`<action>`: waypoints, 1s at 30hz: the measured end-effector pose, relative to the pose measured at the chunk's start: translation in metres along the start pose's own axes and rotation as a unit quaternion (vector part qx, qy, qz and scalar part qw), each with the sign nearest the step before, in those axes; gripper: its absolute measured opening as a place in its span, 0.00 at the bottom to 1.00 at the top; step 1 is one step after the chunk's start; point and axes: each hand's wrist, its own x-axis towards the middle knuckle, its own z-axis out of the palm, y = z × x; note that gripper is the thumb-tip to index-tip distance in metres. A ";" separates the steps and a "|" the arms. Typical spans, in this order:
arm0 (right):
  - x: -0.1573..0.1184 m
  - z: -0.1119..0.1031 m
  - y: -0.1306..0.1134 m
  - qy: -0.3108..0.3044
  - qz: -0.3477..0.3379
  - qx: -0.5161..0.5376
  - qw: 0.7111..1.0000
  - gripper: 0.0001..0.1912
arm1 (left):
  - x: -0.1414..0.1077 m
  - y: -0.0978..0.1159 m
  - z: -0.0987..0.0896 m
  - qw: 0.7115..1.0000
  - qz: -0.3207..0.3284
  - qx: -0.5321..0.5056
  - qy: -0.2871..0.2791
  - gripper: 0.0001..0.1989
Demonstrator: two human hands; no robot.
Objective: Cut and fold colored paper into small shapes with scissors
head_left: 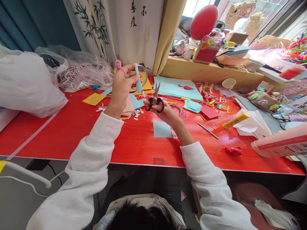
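Observation:
My left hand (123,83) is raised above the back of the red table, its fingers pinching a narrow light-blue paper strip (138,82). A pink fuzzy ring sits on one of its fingers. Lower and to the right, my right hand (163,111) holds black-handled scissors (155,98), blades slightly apart and pointing up. No paper lies between the blades. A light-blue paper square (162,129) rests on the table below my right hand. Behind the scissors is a stack of light-blue sheets (176,88) with a small red piece on it.
Paper scraps and a yellow sheet (94,99) lie around my hands. To the right are a pencil (208,130), a yellow glue stick (236,120), crumpled red paper (234,151) and a pink container (283,140). White plastic bags (28,80) stand at the left.

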 end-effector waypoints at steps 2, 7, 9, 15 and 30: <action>0.000 0.000 0.001 -0.002 -0.014 0.000 1.000 0.24 | 0.000 -0.002 0.002 1.000 -0.013 0.001 0.005 0.16; -0.001 -0.003 0.000 0.045 -0.017 -0.074 0.996 0.15 | 0.001 -0.005 0.002 1.000 0.006 -0.001 0.005 0.16; -0.002 -0.003 -0.002 0.039 -0.029 -0.142 0.989 0.17 | 0.002 -0.006 0.001 1.000 0.008 0.018 0.000 0.16; -0.002 0.002 -0.003 0.101 -0.008 -0.367 0.925 0.20 | 0.004 -0.010 -0.001 0.996 0.011 0.088 -0.030 0.23; -0.014 -0.009 -0.015 0.235 -0.130 -0.774 0.573 0.20 | -0.001 -0.010 0.006 0.965 0.093 0.246 -0.005 0.05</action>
